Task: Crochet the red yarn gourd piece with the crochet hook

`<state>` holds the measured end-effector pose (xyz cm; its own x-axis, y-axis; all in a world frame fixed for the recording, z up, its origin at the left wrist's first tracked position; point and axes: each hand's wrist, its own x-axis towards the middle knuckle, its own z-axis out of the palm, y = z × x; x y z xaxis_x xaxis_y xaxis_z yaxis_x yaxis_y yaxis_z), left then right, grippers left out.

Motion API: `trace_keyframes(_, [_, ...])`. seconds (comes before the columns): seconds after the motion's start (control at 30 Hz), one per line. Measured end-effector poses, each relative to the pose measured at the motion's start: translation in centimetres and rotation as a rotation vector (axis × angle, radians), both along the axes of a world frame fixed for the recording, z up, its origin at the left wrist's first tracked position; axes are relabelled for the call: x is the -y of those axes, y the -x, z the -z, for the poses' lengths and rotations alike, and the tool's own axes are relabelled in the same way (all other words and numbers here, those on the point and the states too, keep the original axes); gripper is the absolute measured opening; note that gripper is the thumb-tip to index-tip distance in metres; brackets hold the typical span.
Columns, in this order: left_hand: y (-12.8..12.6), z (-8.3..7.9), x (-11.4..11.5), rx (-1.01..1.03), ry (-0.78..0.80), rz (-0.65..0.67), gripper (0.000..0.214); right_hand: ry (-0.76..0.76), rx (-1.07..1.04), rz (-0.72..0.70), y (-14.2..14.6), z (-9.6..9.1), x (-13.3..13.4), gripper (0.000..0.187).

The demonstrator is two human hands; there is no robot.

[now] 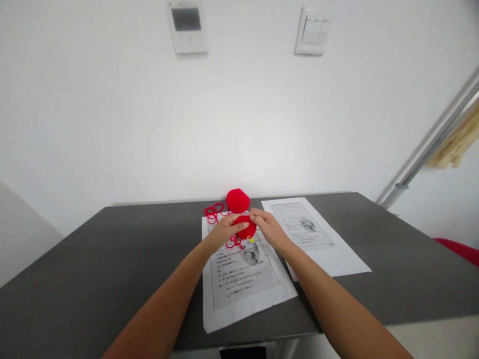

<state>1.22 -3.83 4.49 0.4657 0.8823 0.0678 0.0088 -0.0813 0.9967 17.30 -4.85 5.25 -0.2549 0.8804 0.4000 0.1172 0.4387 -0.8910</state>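
Observation:
Both my hands meet over a printed sheet (243, 279) on a dark grey table (112, 249). My left hand (223, 230) and my right hand (266, 227) are closed around a small red crocheted piece (246, 227), held just above the paper. A bit of yellow (250, 240) shows under the piece; I cannot tell what it is. Loose red yarn (234, 242) hangs from it. Behind it sits a red ball of yarn (237, 200), with a tangle of red strand (212, 213) to its left.
A second printed sheet (318, 239) lies to the right of the first. The table stands against a white wall with a small screen panel (187, 27) and a light switch (313, 31). A metal pole (430, 144) leans at the right; something red (458, 249) shows beyond the table's right edge.

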Motion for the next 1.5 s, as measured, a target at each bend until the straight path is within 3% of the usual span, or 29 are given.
trace_keyframes(1.5, [-0.09, 0.03, -0.1, 0.011, 0.038, -0.031, 0.037, -0.035, 0.037, 0.029, 0.07, 0.05, 0.15, 0.017])
